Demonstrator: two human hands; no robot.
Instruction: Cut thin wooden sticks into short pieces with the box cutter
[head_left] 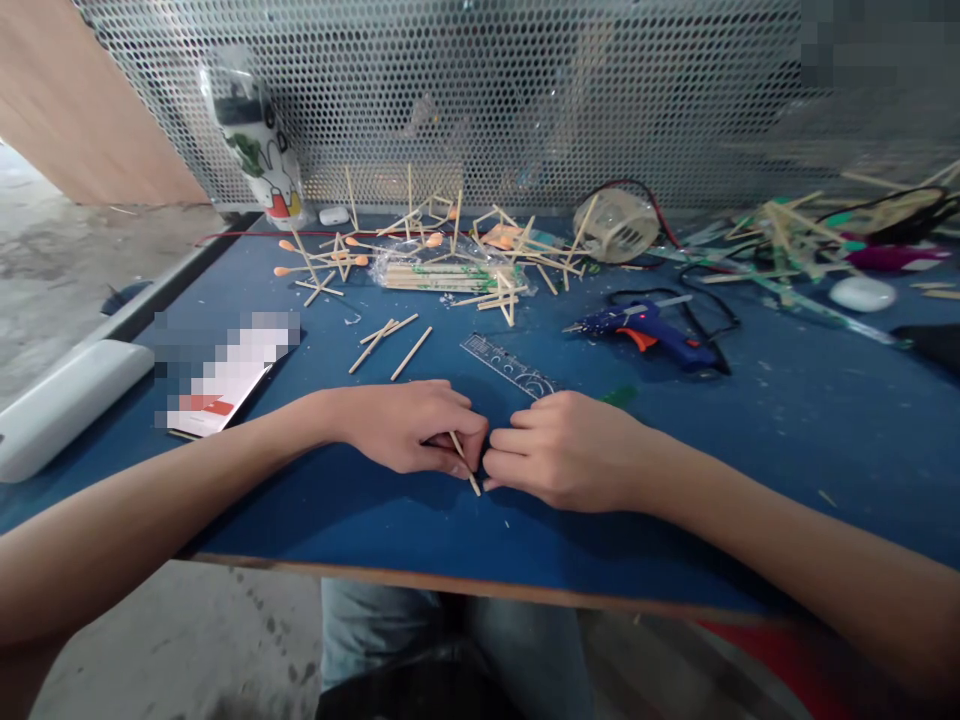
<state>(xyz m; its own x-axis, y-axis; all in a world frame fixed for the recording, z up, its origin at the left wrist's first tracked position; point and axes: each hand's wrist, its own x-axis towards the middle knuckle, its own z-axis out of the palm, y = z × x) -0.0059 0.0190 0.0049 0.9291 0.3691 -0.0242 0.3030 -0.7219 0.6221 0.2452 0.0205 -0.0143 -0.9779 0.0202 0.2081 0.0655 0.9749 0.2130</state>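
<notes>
My left hand (420, 425) pinches a short wooden stick (472, 484) between thumb and fingers, its lower end pointing down at the blue table. Close beside it, my right hand (574, 450) is closed, with its curled fingers nearly meeting the left fingertips. What sits inside the right fingers is hidden. A clear stencil ruler (499, 364) lies just behind my right hand and partly under it. Beyond my left hand rest a few loose sticks (412, 353). A blue glue gun (649, 332) with an orange trigger lies on its side, farther right.
Along the back are glued stick shapes (341, 258), a plastic-wrapped stick bundle (442, 277), a plastic cup (615, 225) and a bottle (259, 150) against a perforated metal panel (480, 90). At left lie a phone (236, 380) and a white case (67, 405). Cords run at right.
</notes>
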